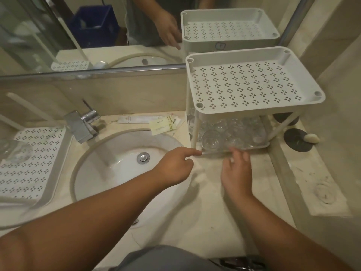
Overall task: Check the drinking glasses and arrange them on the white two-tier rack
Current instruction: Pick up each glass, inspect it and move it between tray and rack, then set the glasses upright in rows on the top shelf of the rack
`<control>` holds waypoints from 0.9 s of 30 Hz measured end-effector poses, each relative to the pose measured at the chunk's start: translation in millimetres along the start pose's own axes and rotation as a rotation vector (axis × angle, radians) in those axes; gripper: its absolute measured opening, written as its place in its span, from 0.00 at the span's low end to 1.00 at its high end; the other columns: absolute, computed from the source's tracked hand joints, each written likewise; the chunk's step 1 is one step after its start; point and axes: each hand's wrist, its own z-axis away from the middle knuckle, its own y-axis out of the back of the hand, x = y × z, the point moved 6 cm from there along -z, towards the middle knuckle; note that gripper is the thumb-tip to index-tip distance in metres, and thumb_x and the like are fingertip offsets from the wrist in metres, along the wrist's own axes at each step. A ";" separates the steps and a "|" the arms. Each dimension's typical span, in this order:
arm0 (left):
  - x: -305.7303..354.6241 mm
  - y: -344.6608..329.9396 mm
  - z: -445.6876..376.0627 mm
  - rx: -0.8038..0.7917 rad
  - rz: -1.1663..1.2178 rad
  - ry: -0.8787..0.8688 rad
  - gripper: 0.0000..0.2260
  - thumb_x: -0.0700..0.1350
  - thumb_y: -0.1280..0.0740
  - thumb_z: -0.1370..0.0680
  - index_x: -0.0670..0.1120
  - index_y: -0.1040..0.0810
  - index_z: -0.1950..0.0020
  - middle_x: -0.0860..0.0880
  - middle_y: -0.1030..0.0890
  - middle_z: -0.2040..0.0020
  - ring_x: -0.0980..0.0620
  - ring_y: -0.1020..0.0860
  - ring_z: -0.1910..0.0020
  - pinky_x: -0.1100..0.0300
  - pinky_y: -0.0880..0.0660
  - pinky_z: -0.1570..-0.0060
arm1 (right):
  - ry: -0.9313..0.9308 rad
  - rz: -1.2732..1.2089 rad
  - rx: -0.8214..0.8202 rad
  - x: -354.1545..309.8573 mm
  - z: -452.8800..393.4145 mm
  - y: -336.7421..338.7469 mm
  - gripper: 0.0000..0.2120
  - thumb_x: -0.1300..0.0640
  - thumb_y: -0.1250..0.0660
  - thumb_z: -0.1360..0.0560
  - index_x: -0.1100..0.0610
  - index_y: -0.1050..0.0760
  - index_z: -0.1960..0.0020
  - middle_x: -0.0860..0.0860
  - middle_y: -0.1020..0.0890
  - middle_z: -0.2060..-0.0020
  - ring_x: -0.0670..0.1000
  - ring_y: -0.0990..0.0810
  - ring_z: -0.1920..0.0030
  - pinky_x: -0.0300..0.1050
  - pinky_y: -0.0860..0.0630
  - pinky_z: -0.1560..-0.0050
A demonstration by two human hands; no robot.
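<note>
No text could be read. Beyond the left hand [175, 165], past the sink, a cream sachet [163, 126] and a white packet [132, 119] on the counter carried small print and a reddish emblem, all too blurred to make out.

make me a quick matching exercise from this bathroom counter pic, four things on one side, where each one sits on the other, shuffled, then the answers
Things:
1. drinking glasses
2. faucet
3. paper packets
4. perforated tray

Places:
A. on the counter behind the sink, beside the rack
B. at the left edge of the picture, left of the sink
C. on the lower tier of the white two-tier rack
D. at the sink's back left rim

Pairs: 1-C, 2-D, 3-A, 4-B
</note>
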 end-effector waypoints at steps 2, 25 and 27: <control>-10.2 7.2 7.3 0.010 0.034 0.002 0.22 0.38 0.44 0.22 0.60 0.18 0.42 0.55 0.23 0.40 0.53 0.23 0.47 0.74 0.31 0.59 | 0.050 -0.078 -0.049 -19.3 17.8 -3.1 0.18 0.65 0.41 0.24 0.53 0.19 0.41 0.50 0.25 0.46 0.53 0.23 0.46 0.43 0.28 0.49; -140.1 260.1 142.7 0.508 -0.206 0.032 0.19 0.46 0.34 0.24 0.57 0.22 0.34 0.55 0.22 0.39 0.60 0.21 0.52 0.61 0.25 0.49 | 0.387 -0.212 -0.504 -290.2 134.6 -180.6 0.13 0.57 0.35 0.25 0.44 0.22 0.43 0.38 0.26 0.46 0.39 0.25 0.48 0.27 0.33 0.52; -151.5 291.8 151.7 0.555 -0.245 0.016 0.21 0.47 0.33 0.24 0.55 0.26 0.30 0.52 0.25 0.33 0.52 0.21 0.44 0.57 0.26 0.41 | 0.408 -0.210 -0.546 -316.2 145.8 -199.4 0.14 0.57 0.34 0.26 0.45 0.22 0.43 0.39 0.26 0.46 0.41 0.25 0.48 0.33 0.29 0.51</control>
